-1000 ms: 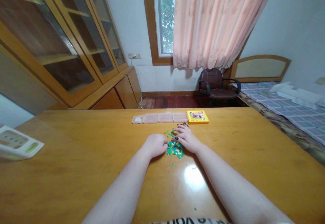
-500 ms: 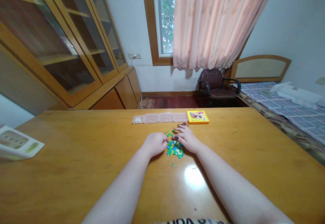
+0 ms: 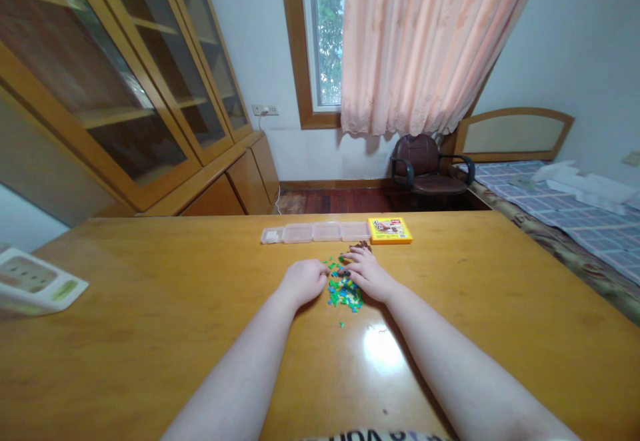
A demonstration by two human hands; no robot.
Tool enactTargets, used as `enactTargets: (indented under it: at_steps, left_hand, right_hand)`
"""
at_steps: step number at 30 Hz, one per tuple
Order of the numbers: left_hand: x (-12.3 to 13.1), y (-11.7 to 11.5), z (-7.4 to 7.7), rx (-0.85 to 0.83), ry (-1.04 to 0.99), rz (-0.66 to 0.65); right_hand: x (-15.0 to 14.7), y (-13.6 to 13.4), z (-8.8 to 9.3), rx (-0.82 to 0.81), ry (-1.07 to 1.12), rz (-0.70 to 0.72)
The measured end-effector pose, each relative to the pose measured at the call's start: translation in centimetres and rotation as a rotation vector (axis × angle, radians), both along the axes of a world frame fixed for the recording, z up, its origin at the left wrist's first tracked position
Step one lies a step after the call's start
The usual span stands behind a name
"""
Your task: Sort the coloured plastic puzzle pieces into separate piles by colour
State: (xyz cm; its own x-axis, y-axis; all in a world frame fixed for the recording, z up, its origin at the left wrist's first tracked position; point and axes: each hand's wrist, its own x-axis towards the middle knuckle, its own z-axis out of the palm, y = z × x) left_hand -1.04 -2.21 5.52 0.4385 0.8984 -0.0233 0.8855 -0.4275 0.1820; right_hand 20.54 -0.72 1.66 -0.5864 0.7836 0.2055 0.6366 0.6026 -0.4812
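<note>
The small coloured pieces (image 3: 345, 298), mostly green and blue, are heaped at the middle of the table (image 3: 210, 334), between the two hands. The left hand (image 3: 306, 281) is placed at the heap's left edge, its grip curled inward; whether a piece is pinched cannot be told. The right hand (image 3: 369, 274) is held at the right edge, fingers loosely spread; what its grip has hold of cannot be told. Beyond, brown pieces (image 3: 361, 246), a clear compartment tray (image 3: 299, 232) and a yellow box (image 3: 390, 230) are seen.
</note>
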Motion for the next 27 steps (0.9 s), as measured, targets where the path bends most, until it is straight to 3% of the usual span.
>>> enactTargets:
  at_steps: [6, 14, 27]
  left_hand:
    - [0.19, -0.35, 0.34, -0.019, -0.030, -0.069]
    - [0.23, -0.14, 0.14, -0.052, -0.012, -0.022]
    - [0.39, -0.13, 0.10, -0.068, -0.019, 0.016]
  right_hand:
    - [0.04, 0.12, -0.20, 0.021, 0.018, -0.007]
    - [0.08, -0.02, 0.00, 0.021, 0.013, 0.041]
    - [-0.21, 0.02, 0.04, 0.003, -0.022, -0.116]
